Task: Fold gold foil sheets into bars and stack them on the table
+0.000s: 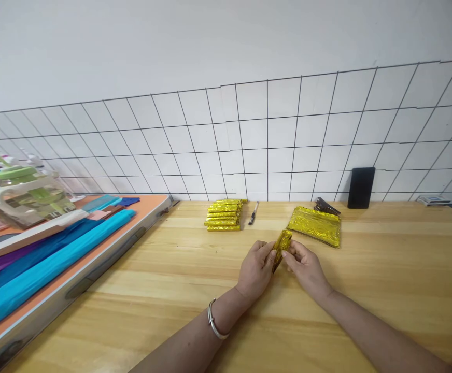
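Now your left hand [257, 269] and right hand [306, 268] pinch the gold foil strip [283, 242], apparently mid-fold; next, likely crease evenly.

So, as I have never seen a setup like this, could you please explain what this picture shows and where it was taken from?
There is no machine here: a camera worn on a person's head looks forward and down at their bare hands. The left hand and right hand together hold a folded gold strip above a wooden table. Beyond them lie a pile of narrow gold pieces, a pen and a flat gold stack, with a dark object just behind it. A black slab stands near the wall. At the left, an orange surface carries a bright blue strip and a jug, among other things.
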The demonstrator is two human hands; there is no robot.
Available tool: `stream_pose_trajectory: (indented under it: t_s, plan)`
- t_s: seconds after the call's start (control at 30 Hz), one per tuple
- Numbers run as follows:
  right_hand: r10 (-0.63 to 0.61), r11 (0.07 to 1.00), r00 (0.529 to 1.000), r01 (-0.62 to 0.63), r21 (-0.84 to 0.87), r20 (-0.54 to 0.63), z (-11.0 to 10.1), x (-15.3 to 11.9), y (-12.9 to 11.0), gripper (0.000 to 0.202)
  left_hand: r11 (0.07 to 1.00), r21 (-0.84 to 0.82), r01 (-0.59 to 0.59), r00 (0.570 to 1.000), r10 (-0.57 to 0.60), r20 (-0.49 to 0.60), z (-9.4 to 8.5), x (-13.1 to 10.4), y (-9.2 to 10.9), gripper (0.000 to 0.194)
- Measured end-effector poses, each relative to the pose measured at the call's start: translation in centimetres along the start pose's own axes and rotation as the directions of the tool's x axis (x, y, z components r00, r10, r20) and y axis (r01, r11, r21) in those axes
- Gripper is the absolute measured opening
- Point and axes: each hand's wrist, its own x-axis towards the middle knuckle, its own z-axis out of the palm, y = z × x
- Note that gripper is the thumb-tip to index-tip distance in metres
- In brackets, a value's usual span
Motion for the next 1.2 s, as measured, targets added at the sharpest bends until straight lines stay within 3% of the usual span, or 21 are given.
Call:
stream_pose_trajectory:
  t_s: [0.33, 0.63, 0.87, 1.2]
  plan:
    - [-0.094, 0.976, 0.995, 0.086, -0.201, -0.028, -0.02, -0.22, 0.26, 0.027, 0.961, 0.269, -0.068, 0.997, 0.053, 0.063, 0.10, -0.42, 0.11, 0.033]
    - [-0.093, 0.978, 0.995, 0.086, -0.188, -0.028, -0.06, -0.29, 0.21, 0.026, 0.942, 0.324, -0.087, 0.995, 0.069, 0.066, 0.03, -0.45, 0.36, 0.033]
    - [-0.052, 0.996, 0.999, 0.051, -0.078, -0.010, -0.07, -0.18, 0.45, 0.031, 0.956, 0.279, -0.095, 0.994, 0.077, 0.077, -0.24, -0.52, 0.46, 0.034]
    - [-0.077, 0.982, 0.997, 0.072, -0.175, -0.023, -0.11, -0.42, 0.68, 0.036, 0.922, 0.362, -0.138, 0.988, 0.101, 0.119, -0.35, -0.34, 0.46, 0.036]
